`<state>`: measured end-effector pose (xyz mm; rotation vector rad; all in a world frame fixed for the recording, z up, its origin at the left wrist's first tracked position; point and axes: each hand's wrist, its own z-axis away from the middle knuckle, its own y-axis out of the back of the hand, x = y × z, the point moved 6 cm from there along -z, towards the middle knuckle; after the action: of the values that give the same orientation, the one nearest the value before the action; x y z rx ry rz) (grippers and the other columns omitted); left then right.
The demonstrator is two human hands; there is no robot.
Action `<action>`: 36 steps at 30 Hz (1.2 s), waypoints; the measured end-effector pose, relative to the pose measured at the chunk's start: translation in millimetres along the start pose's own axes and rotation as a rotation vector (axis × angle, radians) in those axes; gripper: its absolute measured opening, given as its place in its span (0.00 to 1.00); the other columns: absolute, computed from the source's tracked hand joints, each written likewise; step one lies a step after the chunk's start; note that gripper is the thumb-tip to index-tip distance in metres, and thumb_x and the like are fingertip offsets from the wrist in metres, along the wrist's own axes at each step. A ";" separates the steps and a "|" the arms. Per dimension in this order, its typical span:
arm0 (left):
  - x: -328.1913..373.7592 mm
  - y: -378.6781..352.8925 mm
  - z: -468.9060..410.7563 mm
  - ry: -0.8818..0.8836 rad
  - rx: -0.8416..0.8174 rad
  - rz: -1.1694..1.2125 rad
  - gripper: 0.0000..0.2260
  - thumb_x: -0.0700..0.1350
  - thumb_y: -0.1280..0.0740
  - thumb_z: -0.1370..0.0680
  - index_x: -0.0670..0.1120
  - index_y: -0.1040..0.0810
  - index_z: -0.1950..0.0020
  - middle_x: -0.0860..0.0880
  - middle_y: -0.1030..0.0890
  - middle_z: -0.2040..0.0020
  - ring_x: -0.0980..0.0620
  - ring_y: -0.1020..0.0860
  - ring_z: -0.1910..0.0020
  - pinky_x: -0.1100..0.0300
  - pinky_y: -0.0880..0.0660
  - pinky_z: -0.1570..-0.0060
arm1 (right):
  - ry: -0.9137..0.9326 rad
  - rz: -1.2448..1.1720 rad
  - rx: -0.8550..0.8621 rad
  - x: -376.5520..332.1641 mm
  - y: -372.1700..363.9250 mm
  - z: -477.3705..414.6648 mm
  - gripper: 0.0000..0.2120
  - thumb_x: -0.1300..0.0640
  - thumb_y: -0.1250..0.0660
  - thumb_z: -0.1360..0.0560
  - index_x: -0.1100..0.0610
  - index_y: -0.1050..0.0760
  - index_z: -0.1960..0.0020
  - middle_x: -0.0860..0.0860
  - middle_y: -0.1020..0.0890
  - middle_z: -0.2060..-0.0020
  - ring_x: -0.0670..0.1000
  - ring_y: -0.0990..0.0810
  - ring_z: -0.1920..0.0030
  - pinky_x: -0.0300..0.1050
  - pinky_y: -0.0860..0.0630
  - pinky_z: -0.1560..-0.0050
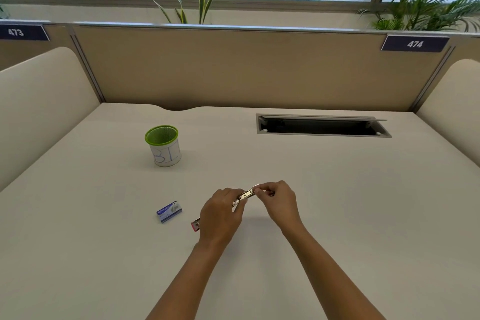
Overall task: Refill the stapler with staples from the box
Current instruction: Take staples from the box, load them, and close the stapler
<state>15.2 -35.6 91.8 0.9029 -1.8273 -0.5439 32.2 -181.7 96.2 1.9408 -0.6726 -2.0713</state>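
The stapler (246, 195) is a small metal one with a pink end (195, 226) that sticks out below my left hand. My left hand (220, 213) wraps around its body and hides most of it. My right hand (275, 199) pinches the shiny metal front part with its fingertips. I cannot tell whether staples are in the channel. The small blue staple box (168, 211) lies on the desk to the left of my left hand, apart from it, and looks closed.
A green-rimmed mesh pen cup (163, 145) stands at the back left of the cream desk (337, 202). An open cable slot (319, 126) is sunk in the desk at the back right. Beige partitions enclose the desk on three sides.
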 end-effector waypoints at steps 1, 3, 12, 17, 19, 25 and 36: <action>0.7 0.6 -0.5 -0.001 0.003 0.007 0.06 0.46 0.31 0.27 0.51 0.19 0.51 0.54 0.17 0.58 0.52 0.22 0.59 0.63 0.30 0.65 | -0.002 -0.023 -0.005 -1.5 -0.4 2.0 0.06 0.58 0.33 0.25 0.58 0.18 0.53 0.57 0.22 0.52 0.45 0.27 0.60 0.30 0.34 0.64; 2.6 1.1 -1.1 0.002 0.007 0.028 0.06 0.47 0.31 0.27 0.51 0.19 0.51 0.54 0.17 0.58 0.53 0.22 0.58 0.63 0.30 0.64 | -0.009 -0.068 -0.012 -4.5 -0.5 6.7 0.04 0.58 0.32 0.26 0.54 0.19 0.58 0.55 0.22 0.53 0.43 0.26 0.60 0.29 0.33 0.62; -0.4 4.9 1.4 0.041 -0.005 0.087 0.05 0.48 0.29 0.27 0.52 0.17 0.52 0.55 0.16 0.59 0.58 0.25 0.61 0.74 0.38 0.66 | -0.047 -0.193 -0.165 -9.6 -8.7 15.3 0.06 0.54 0.32 0.26 0.53 0.17 0.53 0.49 0.19 0.52 0.42 0.21 0.51 0.30 0.28 0.56; 1.5 5.6 -1.3 0.058 -0.049 0.103 0.05 0.49 0.29 0.28 0.54 0.17 0.53 0.56 0.16 0.58 0.59 0.25 0.60 0.73 0.38 0.66 | -0.169 -0.584 -0.324 -12.8 -2.7 12.7 0.10 0.65 0.39 0.22 0.60 0.21 0.46 0.54 0.18 0.52 0.47 0.20 0.50 0.36 0.24 0.48; -2.4 6.8 -2.9 0.089 -0.061 0.135 0.06 0.48 0.28 0.29 0.54 0.17 0.52 0.57 0.16 0.58 0.60 0.26 0.60 0.72 0.36 0.66 | -0.173 -0.615 -0.258 -10.9 10.7 7.0 0.12 0.69 0.42 0.22 0.62 0.22 0.46 0.58 0.19 0.50 0.51 0.20 0.48 0.40 0.25 0.44; -10.0 9.6 -7.4 0.147 -0.102 0.237 0.06 0.49 0.27 0.30 0.57 0.17 0.54 0.58 0.17 0.60 0.58 0.24 0.60 0.66 0.33 0.66 | -0.090 -0.412 -0.096 -10.0 34.9 3.6 0.06 0.66 0.31 0.28 0.61 0.18 0.52 0.57 0.14 0.58 0.50 0.15 0.58 0.33 0.21 0.56; -9.2 15.3 -11.3 0.117 -0.166 0.258 0.07 0.49 0.27 0.30 0.58 0.17 0.54 0.63 0.21 0.64 0.59 0.24 0.60 0.64 0.32 0.65 | -0.009 -0.160 -0.094 -22.4 32.9 7.3 0.04 0.60 0.27 0.31 0.52 0.16 0.60 0.46 0.14 0.62 0.35 0.19 0.65 0.27 0.31 0.73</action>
<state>22.6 -18.5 101.9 0.5652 -1.7310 -0.4621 22.4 -198.6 131.6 1.9929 -0.4252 -2.1623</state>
